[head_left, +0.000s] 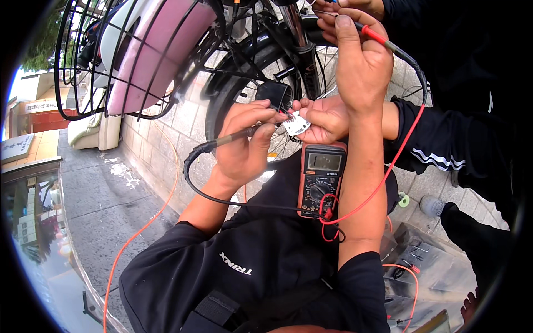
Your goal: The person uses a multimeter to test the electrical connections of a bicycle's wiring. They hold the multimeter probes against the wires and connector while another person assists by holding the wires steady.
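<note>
My left hand (244,144) grips a black test probe (240,134), its tip end at a small white circuit board (297,123) with dark parts on it. A co-worker's hand (328,117), reaching in from the right, pinches that board by its edge. Higher up, my right hand (363,61) is closed around a red test probe (378,36), beside the co-worker's other hand (366,6) at the top edge, which has a thin blue piece at its fingers. A red-edged multimeter (322,180) lies face up on my lap, with both leads running to it.
Ahead stands a bicycle with a black front wheel (222,100) and a wire basket (83,61) carrying a pink item (161,55). An orange cord (143,227) crosses the paving at left. Tools (411,261) lie at lower right, near a green tape roll (404,200).
</note>
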Tool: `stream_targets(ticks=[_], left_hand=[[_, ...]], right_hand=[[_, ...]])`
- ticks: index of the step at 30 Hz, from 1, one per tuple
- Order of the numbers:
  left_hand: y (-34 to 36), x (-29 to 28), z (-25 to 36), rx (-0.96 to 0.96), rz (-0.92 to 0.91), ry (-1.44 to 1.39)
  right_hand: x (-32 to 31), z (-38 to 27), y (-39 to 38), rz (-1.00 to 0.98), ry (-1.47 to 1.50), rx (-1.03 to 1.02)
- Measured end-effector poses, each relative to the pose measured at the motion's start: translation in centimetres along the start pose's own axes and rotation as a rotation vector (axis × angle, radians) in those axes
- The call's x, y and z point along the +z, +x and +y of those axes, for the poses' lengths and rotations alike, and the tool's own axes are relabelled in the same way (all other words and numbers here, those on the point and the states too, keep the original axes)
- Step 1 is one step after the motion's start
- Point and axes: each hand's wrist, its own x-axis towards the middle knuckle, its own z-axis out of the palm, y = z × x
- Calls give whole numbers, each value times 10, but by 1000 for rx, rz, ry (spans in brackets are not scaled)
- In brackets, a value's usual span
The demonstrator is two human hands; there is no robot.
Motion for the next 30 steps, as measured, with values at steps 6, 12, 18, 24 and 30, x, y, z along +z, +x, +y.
stream_targets(ticks=[6,12,18,24,30], left_hand=[[5,1,0,60,-86,70],[7,2,0,64,-83,94],[6,4,1,59,-80,122],[7,3,4,31,-78,110],[9,3,5,60,-93,154]], right_hand=[[1,-4,0,12,3,18],[-1,-2,-1,11,-15,2],[0,0,-1,21,32,19],[0,-2,-2,8,12,31],[0,-2,-2,-2,27,13]])
